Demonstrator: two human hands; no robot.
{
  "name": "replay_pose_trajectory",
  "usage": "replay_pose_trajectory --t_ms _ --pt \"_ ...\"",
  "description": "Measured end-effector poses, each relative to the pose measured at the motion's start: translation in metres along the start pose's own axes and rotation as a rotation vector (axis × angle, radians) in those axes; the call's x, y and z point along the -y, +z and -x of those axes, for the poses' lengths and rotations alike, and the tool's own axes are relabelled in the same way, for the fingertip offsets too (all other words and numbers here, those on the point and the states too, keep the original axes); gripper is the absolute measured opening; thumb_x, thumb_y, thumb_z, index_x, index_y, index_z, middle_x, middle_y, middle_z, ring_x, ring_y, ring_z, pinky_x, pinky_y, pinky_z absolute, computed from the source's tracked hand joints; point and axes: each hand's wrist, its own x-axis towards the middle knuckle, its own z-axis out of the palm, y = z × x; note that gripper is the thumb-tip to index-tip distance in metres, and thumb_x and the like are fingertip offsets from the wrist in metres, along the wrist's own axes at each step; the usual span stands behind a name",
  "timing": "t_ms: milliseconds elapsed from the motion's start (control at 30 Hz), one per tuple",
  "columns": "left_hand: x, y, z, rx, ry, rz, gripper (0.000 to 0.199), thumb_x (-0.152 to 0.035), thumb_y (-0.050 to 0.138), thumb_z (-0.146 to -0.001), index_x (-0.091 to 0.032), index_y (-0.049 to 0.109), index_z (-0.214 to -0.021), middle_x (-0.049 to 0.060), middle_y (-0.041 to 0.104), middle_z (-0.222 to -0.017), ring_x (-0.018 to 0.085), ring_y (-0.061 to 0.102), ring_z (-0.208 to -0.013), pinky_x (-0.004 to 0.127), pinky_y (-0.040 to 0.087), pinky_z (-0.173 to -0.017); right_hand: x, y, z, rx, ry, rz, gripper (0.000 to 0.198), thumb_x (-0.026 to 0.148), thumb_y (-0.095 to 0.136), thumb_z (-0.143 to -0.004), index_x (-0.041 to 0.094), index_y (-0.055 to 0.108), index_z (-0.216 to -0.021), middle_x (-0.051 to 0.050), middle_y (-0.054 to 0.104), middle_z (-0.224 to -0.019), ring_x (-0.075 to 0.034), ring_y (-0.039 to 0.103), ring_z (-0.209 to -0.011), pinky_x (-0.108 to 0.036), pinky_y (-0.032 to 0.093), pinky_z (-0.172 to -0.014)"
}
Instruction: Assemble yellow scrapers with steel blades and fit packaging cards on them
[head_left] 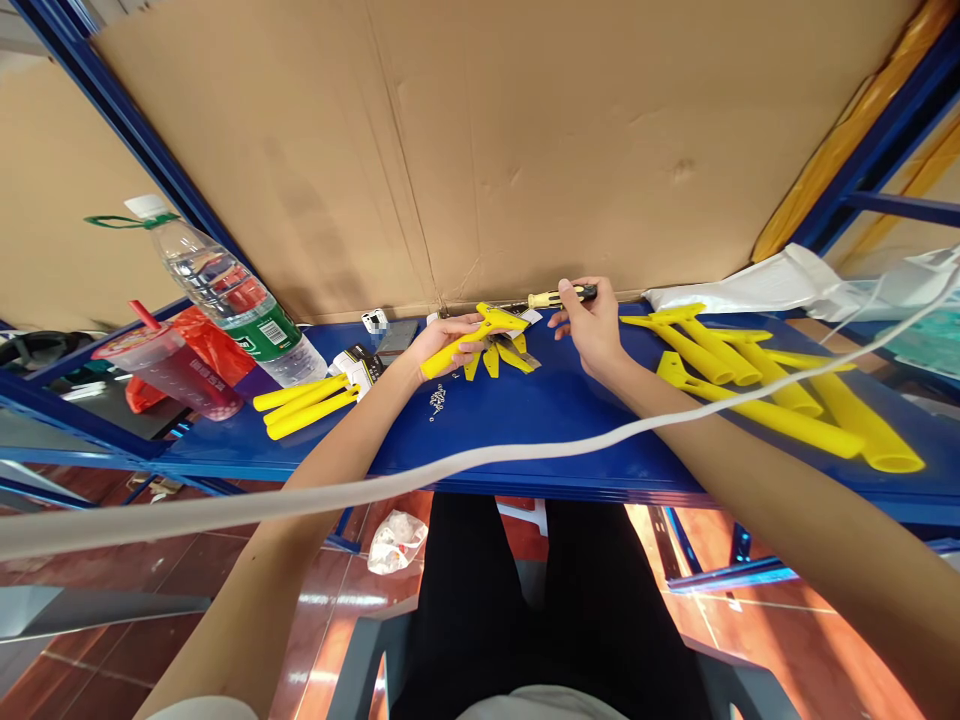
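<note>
The left hand (442,338) is closed around a yellow scraper handle (471,340), holding it just above the blue table (525,430) with its long axis running from lower left up to the right, the wider head end pointing toward the right hand (589,325). The right hand grips a screwdriver (559,296) with a yellow-and-black handle, its shaft lying nearly level and pointing left toward the head of the held scraper; the two hands are near each other, the tool tip just above and behind the scraper head. Under the held piece lie a few small yellow parts (499,358) fanned on the table, and a little heap of screws (437,400) sits just in front of the left wrist, nearer the left hand than the right. More yellow handles (304,405) lie to the left beside a water bottle (240,305) and a red cup (176,370); a pile of finished scrapers (765,385) lies to the right. A cardboard wall (480,150) closes the back edge right behind the hands, and a white cable (450,465) crosses in front along the near edge.
</note>
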Motion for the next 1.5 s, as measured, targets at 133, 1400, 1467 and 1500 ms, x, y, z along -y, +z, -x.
replay_pose_trajectory --t_ms 133,1400,1467,1500 --pt "0.0006 -0.0010 -0.0005 0.012 0.010 -0.001 0.045 -0.003 0.056 -0.102 -0.012 0.069 -0.145 0.021 0.082 -0.131 0.008 0.059 -0.054 0.014 0.041 -0.039 -0.0007 -0.0003 -0.0005 0.005 -0.001 0.001 0.079 0.094 0.088 -0.075 0.033 0.053 -0.110 0.001 0.065 -0.091 -0.024 0.076 -0.069 -0.037 0.053 -0.045" --pt "0.0022 0.0024 -0.0008 0.013 0.017 -0.060 0.032 -0.004 0.055 -0.103 -0.012 0.070 -0.130 0.017 0.082 -0.117 0.007 0.055 -0.051 0.015 0.042 -0.038 -0.0030 -0.0013 -0.0020 -0.010 -0.028 0.015 0.081 0.098 0.085 -0.075 0.033 0.053 -0.111 0.000 0.066 -0.091 -0.024 0.076 -0.069 -0.036 0.054 -0.045" --pt "0.0023 0.0020 -0.0010 0.022 0.015 -0.067 0.032 -0.004 0.055 -0.104 -0.012 0.070 -0.131 0.017 0.082 -0.118 0.007 0.055 -0.051 0.015 0.042 -0.038 -0.0029 -0.0011 -0.0020 -0.008 -0.025 0.020 0.081 0.098 0.085 -0.075 0.033 0.053 -0.111 -0.001 0.066 -0.091 -0.025 0.076 -0.069 -0.037 0.054 -0.045" --pt "0.0022 0.0023 -0.0010 0.022 0.016 -0.065 0.033 -0.004 0.054 -0.104 -0.012 0.070 -0.132 0.017 0.082 -0.118 0.007 0.055 -0.051 0.015 0.042 -0.038 -0.0029 -0.0010 -0.0020 -0.010 -0.024 0.022 0.081 0.099 0.084 -0.075 0.033 0.053 -0.111 -0.001 0.066 -0.091 -0.025 0.075 -0.068 -0.037 0.054 -0.045"
